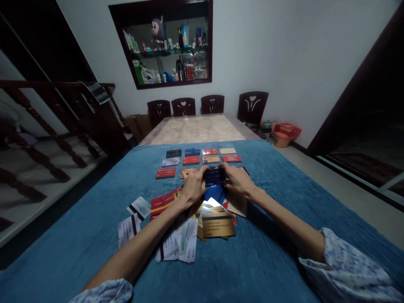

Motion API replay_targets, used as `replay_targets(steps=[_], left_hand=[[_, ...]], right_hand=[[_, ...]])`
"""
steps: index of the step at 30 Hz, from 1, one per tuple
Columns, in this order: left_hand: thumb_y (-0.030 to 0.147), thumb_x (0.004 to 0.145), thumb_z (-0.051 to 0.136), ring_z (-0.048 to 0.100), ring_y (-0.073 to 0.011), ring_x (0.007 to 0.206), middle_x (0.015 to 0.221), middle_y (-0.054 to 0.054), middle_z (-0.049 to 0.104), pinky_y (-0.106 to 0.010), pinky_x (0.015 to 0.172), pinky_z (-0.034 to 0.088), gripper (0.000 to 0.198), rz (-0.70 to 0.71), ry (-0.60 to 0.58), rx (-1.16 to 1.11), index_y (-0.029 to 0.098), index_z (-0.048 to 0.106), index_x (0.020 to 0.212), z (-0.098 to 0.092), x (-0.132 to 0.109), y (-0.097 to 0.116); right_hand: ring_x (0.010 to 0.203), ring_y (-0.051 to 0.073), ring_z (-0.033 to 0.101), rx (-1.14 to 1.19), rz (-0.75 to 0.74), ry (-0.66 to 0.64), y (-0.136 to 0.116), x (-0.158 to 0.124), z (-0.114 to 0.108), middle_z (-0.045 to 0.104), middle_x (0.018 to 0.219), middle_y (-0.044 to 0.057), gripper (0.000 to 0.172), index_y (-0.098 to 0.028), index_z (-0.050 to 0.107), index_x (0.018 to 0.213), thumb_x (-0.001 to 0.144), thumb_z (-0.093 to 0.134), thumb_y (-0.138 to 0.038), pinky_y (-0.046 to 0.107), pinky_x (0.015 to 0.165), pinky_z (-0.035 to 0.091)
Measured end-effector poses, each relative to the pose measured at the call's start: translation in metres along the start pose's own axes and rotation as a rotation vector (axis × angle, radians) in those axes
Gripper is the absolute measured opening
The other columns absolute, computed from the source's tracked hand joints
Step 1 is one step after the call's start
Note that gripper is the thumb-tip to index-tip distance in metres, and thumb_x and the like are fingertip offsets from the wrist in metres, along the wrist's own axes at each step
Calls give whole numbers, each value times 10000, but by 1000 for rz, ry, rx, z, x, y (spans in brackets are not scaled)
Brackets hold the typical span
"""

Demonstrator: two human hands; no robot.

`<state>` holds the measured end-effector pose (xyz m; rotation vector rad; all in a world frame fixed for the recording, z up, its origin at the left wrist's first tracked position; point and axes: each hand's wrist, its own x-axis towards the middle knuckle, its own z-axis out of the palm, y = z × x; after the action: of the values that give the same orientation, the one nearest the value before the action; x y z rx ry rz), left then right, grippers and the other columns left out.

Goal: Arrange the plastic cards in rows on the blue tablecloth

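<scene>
A dark blue card (215, 176) is pinched at its two short ends between my left hand (194, 185) and my right hand (239, 179), over the near side of the laid-out rows. Those rows hold several cards, among them a red card (166, 173) at the left and a red card (232, 158) at the right. Below my hands lies a loose heap with a blue card (215, 192), a gold card (219, 224) and red cards (162, 204). White cards (188, 242) are fanned nearer to me, partly behind my left forearm.
A blue cloth (277, 252) covers the near part of the table; its far part shows a bare marble-like top (202, 128). Dark chairs (212, 104) stand at the far end. A wooden railing (47, 134) runs along the left, and an orange bucket (282, 139) is on the floor at right.
</scene>
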<state>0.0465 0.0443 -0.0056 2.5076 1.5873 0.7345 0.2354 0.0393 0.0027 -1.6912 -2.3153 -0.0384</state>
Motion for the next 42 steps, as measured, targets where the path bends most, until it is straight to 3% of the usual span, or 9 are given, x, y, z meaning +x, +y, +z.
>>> replay_targets(steps=[11,16,22,28,35,42], left_hand=[[80,776,535,544,-277,1095,1133,-85,669,-472,986,299,563,8,-16,-59,207,488,1322,-2,0,-2],[74,742,542,506,-294,1143,1199,-114,643,-476,992,287,633,10,-22,-17,178,438,1358,-1,1,-4],[85,755,553,526,-277,1099,1146,-109,646,-448,980,297,556,-8,-16,-10,165,476,1300,-2,2,-5],[90,773,570,496,-280,1149,1222,-117,628,-445,995,295,553,-23,-63,9,172,477,1312,-7,2,-4],[110,770,599,464,-287,1180,1226,-106,607,-442,965,316,486,-39,-123,63,178,531,1247,-13,5,-7],[93,740,588,470,-294,1172,1189,-105,615,-445,954,330,432,-29,-185,75,159,568,1167,-18,8,-9]], right_hand=[[1065,272,600,96,-59,129,9,2,14,668,1178,135,562,-183,474,1300,754,594,-124,351,817,376],[990,265,623,126,-78,168,15,4,17,669,1178,150,592,-180,506,1335,756,619,-137,358,792,403],[1009,280,622,151,-107,155,21,7,20,674,1166,156,591,-171,519,1342,766,651,-189,366,798,442],[937,246,624,168,-91,130,24,7,19,686,1074,130,559,-152,549,1311,768,680,-188,345,797,462],[938,244,596,196,-176,82,28,8,15,682,1005,90,460,-197,593,1243,793,688,-221,365,803,475],[971,254,561,217,-232,44,28,14,17,649,1008,103,475,-173,610,1216,754,711,-204,396,852,477]])
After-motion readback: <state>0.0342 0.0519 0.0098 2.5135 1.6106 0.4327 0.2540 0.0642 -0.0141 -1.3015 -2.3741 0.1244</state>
